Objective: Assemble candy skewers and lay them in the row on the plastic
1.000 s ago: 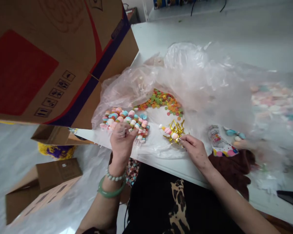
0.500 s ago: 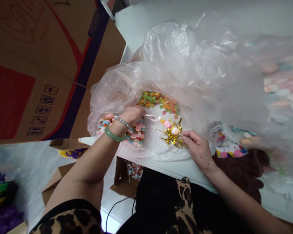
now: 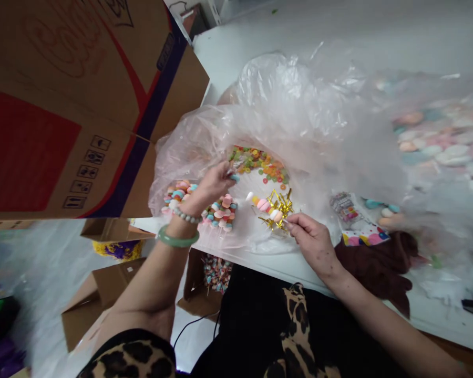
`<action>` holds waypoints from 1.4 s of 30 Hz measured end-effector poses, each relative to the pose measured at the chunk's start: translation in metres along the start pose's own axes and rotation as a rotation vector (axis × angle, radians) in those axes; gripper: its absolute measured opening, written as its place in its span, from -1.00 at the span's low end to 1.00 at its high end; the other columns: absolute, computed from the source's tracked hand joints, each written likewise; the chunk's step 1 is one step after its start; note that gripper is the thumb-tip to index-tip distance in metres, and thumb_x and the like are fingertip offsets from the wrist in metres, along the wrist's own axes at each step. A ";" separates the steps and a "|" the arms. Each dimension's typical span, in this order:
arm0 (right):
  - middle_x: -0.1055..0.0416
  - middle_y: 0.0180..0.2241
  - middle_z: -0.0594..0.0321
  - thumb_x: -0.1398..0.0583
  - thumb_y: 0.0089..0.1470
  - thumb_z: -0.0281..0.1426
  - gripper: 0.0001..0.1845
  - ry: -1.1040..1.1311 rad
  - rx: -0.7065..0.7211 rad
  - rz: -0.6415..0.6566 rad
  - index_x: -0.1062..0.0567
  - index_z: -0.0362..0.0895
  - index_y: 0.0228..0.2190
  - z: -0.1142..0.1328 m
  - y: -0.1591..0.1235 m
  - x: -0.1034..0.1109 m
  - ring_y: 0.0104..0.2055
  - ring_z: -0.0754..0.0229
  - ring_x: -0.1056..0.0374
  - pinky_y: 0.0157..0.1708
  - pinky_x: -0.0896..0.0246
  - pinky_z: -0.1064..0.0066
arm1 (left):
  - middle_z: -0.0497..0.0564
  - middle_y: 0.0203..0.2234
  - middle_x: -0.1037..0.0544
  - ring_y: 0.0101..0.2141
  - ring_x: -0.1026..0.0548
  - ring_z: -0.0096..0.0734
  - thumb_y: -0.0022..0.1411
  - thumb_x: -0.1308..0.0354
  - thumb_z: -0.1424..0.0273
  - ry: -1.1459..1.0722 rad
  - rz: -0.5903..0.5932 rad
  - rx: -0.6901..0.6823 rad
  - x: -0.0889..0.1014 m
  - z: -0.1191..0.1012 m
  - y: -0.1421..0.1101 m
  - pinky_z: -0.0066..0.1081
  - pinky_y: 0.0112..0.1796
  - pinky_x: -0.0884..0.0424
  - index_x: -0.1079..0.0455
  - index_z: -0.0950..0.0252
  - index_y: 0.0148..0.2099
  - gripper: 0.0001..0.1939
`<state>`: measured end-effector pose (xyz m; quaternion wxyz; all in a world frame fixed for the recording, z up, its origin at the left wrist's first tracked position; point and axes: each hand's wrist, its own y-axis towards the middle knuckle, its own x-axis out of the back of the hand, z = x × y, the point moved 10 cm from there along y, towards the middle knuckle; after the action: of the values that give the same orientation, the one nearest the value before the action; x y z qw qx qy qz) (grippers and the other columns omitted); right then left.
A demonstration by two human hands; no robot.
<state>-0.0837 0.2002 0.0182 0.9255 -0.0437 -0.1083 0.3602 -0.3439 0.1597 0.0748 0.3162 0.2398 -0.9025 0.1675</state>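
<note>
My right hand (image 3: pixel 309 236) pinches the bare stick end of a marshmallow skewer (image 3: pixel 263 205), which points up and left with white, orange, pink and peach pieces on it. Beneath and behind the skewer lie gold foil twist ties (image 3: pixel 281 202). My left hand (image 3: pixel 217 181) has its fingers closed near the gummy rings (image 3: pixel 266 164). A small blue piece (image 3: pixel 235 178) shows at its fingertips; its kind is unclear. Below that hand, finished marshmallow skewers (image 3: pixel 222 212) lie stacked on the plastic, partly hidden by my left forearm.
A large cardboard box (image 3: pixel 114 121) stands at the left. Clear plastic bags (image 3: pixel 299 100) cover much of the white table (image 3: pixel 339 26). At the right are a bag of marshmallows (image 3: pixel 453 149), a printed packet (image 3: pixel 347 210) and a brown cloth (image 3: pixel 378 262). An open carton (image 3: pixel 197 299) sits below the table edge.
My left hand has drawn up and left towards the gummy rings. A pale pinkish strip showed at its fingers before; now a blue piece does. The skewer stays in my right hand.
</note>
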 end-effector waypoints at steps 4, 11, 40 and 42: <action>-0.47 -0.44 0.29 -0.11 0.15 -0.33 -0.81 -0.141 0.130 -0.027 -0.52 -0.07 -0.41 0.015 -0.016 -0.007 -0.39 0.21 -0.35 -0.33 -0.19 0.42 | -0.11 -0.74 -0.39 -0.74 -0.25 -0.55 0.04 -0.17 0.38 -0.460 -0.015 0.286 -0.040 0.028 -0.073 -0.53 -0.66 -0.09 -0.43 0.35 -0.20 -0.75; -0.53 -0.33 0.23 -0.06 0.20 -0.37 -0.78 -0.386 0.280 -0.014 -0.51 -0.05 -0.34 0.018 -0.050 -0.021 -0.28 0.16 -0.43 -0.21 -0.23 0.39 | 0.02 -0.64 -0.54 -0.69 -0.35 -0.55 0.02 -0.25 0.25 -0.815 -0.198 0.380 -0.064 0.043 -0.142 -0.56 -0.67 -0.01 -0.41 0.38 -0.04 -0.54; -0.32 -0.62 0.38 -0.10 -0.04 -0.29 -0.83 -0.248 -0.062 0.164 -0.43 -0.06 -0.54 -0.054 -0.071 -0.072 -0.52 0.24 -0.24 -0.46 -0.08 0.44 | -0.14 -0.67 -0.38 -0.65 -0.32 -0.53 0.20 -0.15 0.29 -0.735 -0.445 0.283 -0.108 0.088 -0.180 -0.50 -0.56 -0.23 -0.50 0.26 -0.24 -0.82; -0.32 -0.64 0.39 -0.11 -0.09 -0.31 -0.86 -0.200 -0.143 0.259 -0.41 -0.07 -0.57 -0.069 -0.074 -0.082 -0.59 0.27 -0.20 -0.52 -0.06 0.44 | -0.13 -0.65 -0.39 -0.63 -0.33 -0.53 0.17 -0.18 0.30 -0.714 -0.403 0.281 -0.111 0.090 -0.179 -0.51 -0.56 -0.22 -0.50 0.25 -0.30 -0.86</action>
<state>-0.0782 0.0901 -0.0509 0.8505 -0.0869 -0.2183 0.4706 -0.2152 0.0072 -0.0374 -0.0250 0.4950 -0.8587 0.1303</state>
